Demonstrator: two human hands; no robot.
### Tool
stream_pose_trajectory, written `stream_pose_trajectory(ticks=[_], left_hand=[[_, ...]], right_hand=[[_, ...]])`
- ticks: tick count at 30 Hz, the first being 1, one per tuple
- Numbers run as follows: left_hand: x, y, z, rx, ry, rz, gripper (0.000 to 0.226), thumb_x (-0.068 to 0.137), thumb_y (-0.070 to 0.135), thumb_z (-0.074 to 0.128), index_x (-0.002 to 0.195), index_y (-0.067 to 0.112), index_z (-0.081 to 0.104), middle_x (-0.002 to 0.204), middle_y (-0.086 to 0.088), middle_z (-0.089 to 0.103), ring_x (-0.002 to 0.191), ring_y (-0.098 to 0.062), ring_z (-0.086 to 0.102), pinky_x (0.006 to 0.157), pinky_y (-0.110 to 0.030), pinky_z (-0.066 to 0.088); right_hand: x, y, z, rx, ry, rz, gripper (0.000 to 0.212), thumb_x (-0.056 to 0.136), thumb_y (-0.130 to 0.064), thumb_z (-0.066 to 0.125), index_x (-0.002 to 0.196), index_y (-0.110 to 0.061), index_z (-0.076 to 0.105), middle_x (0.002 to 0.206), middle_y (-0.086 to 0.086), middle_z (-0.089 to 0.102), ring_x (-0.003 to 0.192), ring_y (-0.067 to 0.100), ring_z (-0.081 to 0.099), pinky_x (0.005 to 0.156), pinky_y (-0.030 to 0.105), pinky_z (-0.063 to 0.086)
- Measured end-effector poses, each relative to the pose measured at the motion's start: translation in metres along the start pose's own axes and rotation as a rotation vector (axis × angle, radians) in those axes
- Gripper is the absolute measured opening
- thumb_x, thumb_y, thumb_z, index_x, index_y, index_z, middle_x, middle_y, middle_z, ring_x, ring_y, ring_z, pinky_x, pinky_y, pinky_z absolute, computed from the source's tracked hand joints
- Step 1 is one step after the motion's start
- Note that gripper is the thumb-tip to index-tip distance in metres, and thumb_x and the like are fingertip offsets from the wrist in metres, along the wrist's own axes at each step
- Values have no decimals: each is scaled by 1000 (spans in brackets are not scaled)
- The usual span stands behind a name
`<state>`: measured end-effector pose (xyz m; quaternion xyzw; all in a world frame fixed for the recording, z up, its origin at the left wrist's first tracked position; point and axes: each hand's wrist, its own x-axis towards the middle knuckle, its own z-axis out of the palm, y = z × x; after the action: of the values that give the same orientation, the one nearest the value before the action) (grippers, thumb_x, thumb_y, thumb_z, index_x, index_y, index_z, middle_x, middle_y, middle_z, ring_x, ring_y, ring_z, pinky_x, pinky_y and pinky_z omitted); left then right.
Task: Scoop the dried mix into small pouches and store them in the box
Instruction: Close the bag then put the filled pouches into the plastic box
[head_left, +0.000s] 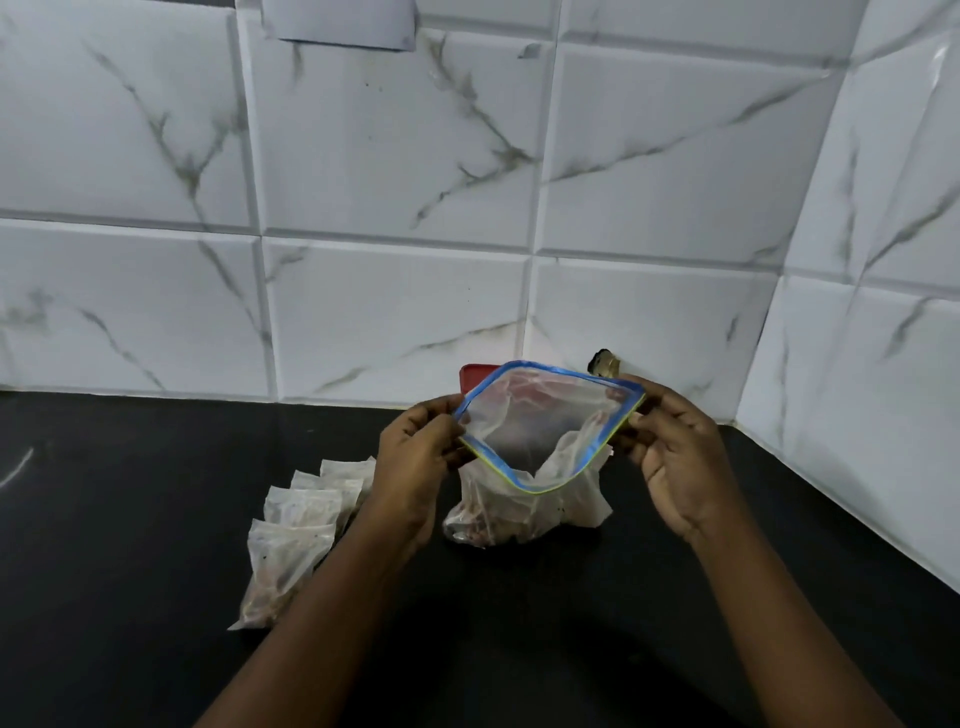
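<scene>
Pinching the zip-lock bag (540, 431) at the two ends of its blue-and-green zipper rim, the left hand (415, 452) and right hand (675, 457) hold its mouth spread wide between them. The bag's bottom sits on the black counter (130, 519) just below the hands, with brownish dried mix (488, 525) gathered in it. Filled small pouches (301, 525) lie just outside the left hand. Beyond the fingertips, behind the bag, a red box (475, 376) shows its corner.
</scene>
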<state>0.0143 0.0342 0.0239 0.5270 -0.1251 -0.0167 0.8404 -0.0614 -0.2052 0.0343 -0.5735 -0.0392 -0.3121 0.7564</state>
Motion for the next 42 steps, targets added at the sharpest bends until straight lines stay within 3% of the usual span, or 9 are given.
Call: stream_pose_trajectory(ticks=[4, 10, 14, 18, 22, 25, 31, 37, 42], left_hand=[[-1, 3, -4, 89, -33, 83, 25, 97, -4, 64, 108, 16, 74, 94, -2, 79, 84, -16, 75, 75, -31, 64], [5, 1, -11, 79, 56, 115, 17, 95, 11, 72, 112, 10, 76, 91, -11, 77, 77, -23, 70, 70, -30, 61], [4, 4, -11, 51, -51, 135, 32, 97, -7, 59, 112, 14, 79, 97, -9, 76, 86, -23, 69, 83, -38, 61], [-2, 1, -15, 689, -181, 504, 45, 88, -12, 60, 110, 21, 81, 114, 8, 59, 95, -3, 61, 78, -14, 51], [7, -14, -24, 984, -155, 781, 22, 91, 10, 75, 112, 16, 78, 115, 7, 53, 85, -5, 59, 79, -21, 52], [14, -7, -29, 896, -97, 769, 13, 95, 22, 74, 101, 11, 78, 116, 3, 56, 98, -7, 62, 83, -21, 51], [10, 4, -31, 614, -106, 547, 7, 95, 13, 75, 99, 17, 80, 94, 5, 76, 91, -11, 72, 82, -36, 59], [7, 21, -31, 190, -28, 353, 49, 87, 0, 79, 128, 24, 66, 95, -13, 76, 94, -22, 75, 88, -33, 60], [12, 22, -30, -104, -33, 226, 38, 85, -2, 74, 119, 15, 70, 84, -3, 75, 87, -17, 72, 85, -37, 59]], right_hand=[[-1, -4, -3, -13, 54, -85, 35, 98, 14, 50, 110, -8, 73, 104, 7, 80, 96, 21, 76, 79, 28, 62], [-1, -13, -4, 0, 43, -57, 38, 99, 15, 44, 99, -6, 76, 97, 9, 79, 91, 21, 76, 78, 28, 62], [-1, -6, -6, -146, 108, -77, 20, 101, 4, 58, 101, -8, 73, 86, 10, 77, 77, 19, 74, 76, 30, 64], [1, -2, -7, -238, 140, -96, 15, 104, -3, 58, 101, -8, 72, 78, 13, 71, 70, 24, 70, 74, 37, 65], [2, -4, -9, -266, 219, -134, 13, 105, -6, 58, 101, -6, 70, 75, 8, 70, 68, 20, 69, 71, 34, 64], [5, -6, -14, -218, 287, -111, 13, 104, -6, 58, 97, -4, 68, 77, 7, 69, 65, 17, 64, 62, 32, 61], [4, 0, -10, -336, 307, -143, 19, 106, -14, 57, 91, -5, 64, 68, 1, 54, 53, 7, 46, 48, 23, 46], [1, -5, -8, -322, 249, -236, 9, 106, -14, 59, 100, -8, 64, 74, -3, 62, 58, 6, 52, 52, 20, 48], [1, -5, -6, -263, 226, -290, 11, 102, -8, 64, 101, -17, 68, 87, -6, 72, 79, 6, 65, 62, 19, 54]])
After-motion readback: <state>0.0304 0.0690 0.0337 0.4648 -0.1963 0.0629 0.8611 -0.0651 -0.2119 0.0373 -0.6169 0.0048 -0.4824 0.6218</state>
